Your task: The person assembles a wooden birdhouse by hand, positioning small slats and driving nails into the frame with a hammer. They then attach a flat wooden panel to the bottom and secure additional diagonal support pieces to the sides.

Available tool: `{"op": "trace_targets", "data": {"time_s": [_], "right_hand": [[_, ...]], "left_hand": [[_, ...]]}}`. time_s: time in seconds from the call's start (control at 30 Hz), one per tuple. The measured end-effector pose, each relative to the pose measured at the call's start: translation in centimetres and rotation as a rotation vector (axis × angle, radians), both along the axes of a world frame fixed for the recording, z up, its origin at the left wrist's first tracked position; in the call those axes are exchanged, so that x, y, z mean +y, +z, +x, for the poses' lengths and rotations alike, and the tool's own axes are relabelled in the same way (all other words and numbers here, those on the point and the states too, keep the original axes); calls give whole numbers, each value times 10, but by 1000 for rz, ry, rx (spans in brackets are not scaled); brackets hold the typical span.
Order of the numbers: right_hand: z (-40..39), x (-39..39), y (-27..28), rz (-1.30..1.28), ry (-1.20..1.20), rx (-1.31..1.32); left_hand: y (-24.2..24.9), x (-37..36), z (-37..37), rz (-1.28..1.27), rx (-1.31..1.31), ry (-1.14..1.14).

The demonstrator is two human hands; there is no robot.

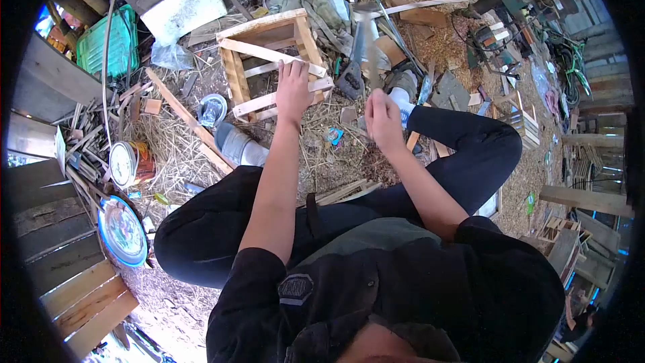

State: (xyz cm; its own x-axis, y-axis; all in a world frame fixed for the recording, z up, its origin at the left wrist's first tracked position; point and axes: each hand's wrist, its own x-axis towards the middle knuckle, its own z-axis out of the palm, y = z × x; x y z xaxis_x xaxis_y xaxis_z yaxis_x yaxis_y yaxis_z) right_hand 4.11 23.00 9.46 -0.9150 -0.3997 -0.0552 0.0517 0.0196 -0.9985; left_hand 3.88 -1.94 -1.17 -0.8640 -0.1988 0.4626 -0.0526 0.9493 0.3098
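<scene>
While the left hand (pixel 293 89) presses flat on the wooden crate (pixel 275 67) on the strawy ground | right hand (pixel 384 119) clenched round blurred hammer (pixel 365 40), raised | keep fingers clear, hit straight.

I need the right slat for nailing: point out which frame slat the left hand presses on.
The left hand presses the lowest cross slat, nearest the person; the other slats lie farther up the wooden frame.

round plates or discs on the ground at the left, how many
2: a white round disc lying beside the straw, and a larger blue-rimmed plate just below it, next to the stacked boards. More may be hidden in the clutter.
</scene>
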Motion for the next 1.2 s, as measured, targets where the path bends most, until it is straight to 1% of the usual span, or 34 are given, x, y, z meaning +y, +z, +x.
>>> {"op": "trace_targets", "data": {"time_s": [0.03, 0.1, 0.13, 0.17, 0.2, 0.23, 0.27, 0.3, 0.37, 0.4, 0.43, 0.5, 0.53, 0.57, 0.6, 0.63, 0.67, 0.73, 0.77, 0.8, 0.83, 0.87, 0.9, 0.97, 1.0, 1.03, 1.07, 1.1, 1.13, 1.17, 1.2], "right_hand": [[-1, -1, -9, -3, -1, 0], [1, -2, -43, -91, -105, 257], [18, 8, -56, 176, -122, 303], [17, 10, -67, 176, -127, 308], [15, 11, -78, 447, -35, 9], [18, 2, -58, 713, 60, -299], [19, -1, -37, 618, -42, -453], [15, -2, -29, 626, -39, -452], [1, -1, -22, 290, -100, -106], [-8, 1, -15, 161, -75, -136], [-6, -4, 1, 156, -76, -141], [-2, -11, 29, -110, -74, -50], [3, -10, 9, -92, -111, 3], [9, -5, -31, -96, -123, 9], [16, 1, -80, 242, -141, 266], [20, 6, -103, 585, -151, 520], [24, 7, -97, 584, -149, 529], [24, 0, -70, 777, 99, 122], [21, -5, -57, 779, 110, 126], [18, -10, -40, 529, 54, 51], [17, -15, -21, 277, -6, -27], [14, -19, 2, 100, 7, -11], [13, -20, 2, 92, -3, -11], [11, -14, -3, -24, -39, 63], [16, -5, -36, 52, -93, 133], [16, 1, -60, 53, -110, 135], [14, 4, -80, 494, -34, 15], [13, 3, -79, 933, 55, -111], [13, 5, -78, 800, -10, -217], [9, 8, -76, 806, 6, -215], [3, 7, -57, 677, -30, -160]], "left_hand": [[2, 0, -1, 18, 34, -24], [5, 2, 0, 27, 52, -39], [4, 2, 0, 20, 32, -31], [3, 2, -1, 15, 14, -20], [3, 2, -2, 18, 20, -21], [1, 2, -2, 13, 23, -10], [-2, 2, -2, 7, 24, 0], [-1, 1, -3, 14, 23, 5], [4, -1, 2, -24, 14, -5], [2, 0, 0, 28, 25, -5], [4, 0, 1, 23, 21, -7], [10, 2, 2, 9, 4, -10], [9, 2, 0, 13, 3, -16], [8, 2, 0, 9, 10, -29], [8, 2, 1, 13, -2, -29], [6, 2, 0, 19, -14, -22], [0, 3, -3, 25, 36, -22], [0, -2, -3, 26, 14, -15], [-2, -3, -1, 33, -24, -15], [7, 1, -1, 62, -50, -4], [4, 0, 2, 64, -57, 6], [2, -1, 2, 50, -31, -10], [2, -2, -1, 31, -1, -36], [1, -2, -4, 27, 11, -60], [3, -1, -3, 46, 5, -61], [3, 0, -3, 69, 1, -57], [2, 2, -3, 46, -6, -44], [3, 4, -4, 50, -3, -42], [2, 4, -4, 49, 20, -45], [1, 2, -2, 47, 38, -43], [-6, -2, -5, 18, 65, -26]]}}
